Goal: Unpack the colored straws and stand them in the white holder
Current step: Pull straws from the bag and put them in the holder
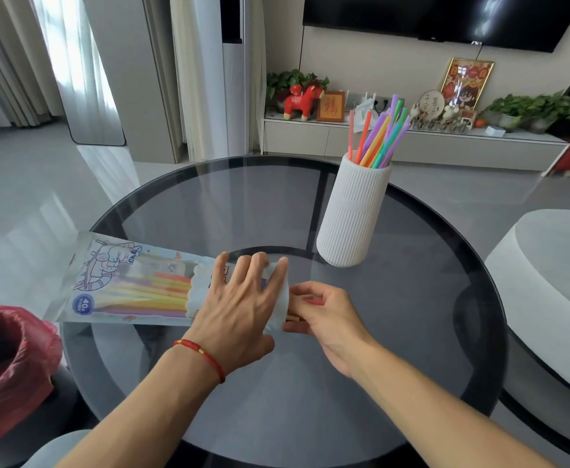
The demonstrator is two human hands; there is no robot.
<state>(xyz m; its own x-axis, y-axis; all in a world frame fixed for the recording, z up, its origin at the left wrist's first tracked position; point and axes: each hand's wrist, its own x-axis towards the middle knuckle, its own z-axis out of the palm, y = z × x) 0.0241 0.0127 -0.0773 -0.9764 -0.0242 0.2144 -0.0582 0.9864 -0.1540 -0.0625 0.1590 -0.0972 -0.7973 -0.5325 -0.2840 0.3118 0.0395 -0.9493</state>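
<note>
A clear printed straw packet (124,285) lies flat on the round glass table (412,298), its colored straws (162,295) showing through. My left hand (243,305) grips the packet's open right end. My right hand (324,312) pinches the straw ends that poke out of that opening; a red tip shows between its fingers. Behind and to the right stands the ribbed white holder (354,214), upright, with several colored straws (381,133) leaning inside it.
A bin lined with a red bag (10,366) stands at the left, below the table's edge. A white round seat (553,275) is close on the right. A low TV cabinet with ornaments and plants (412,136) runs along the far wall.
</note>
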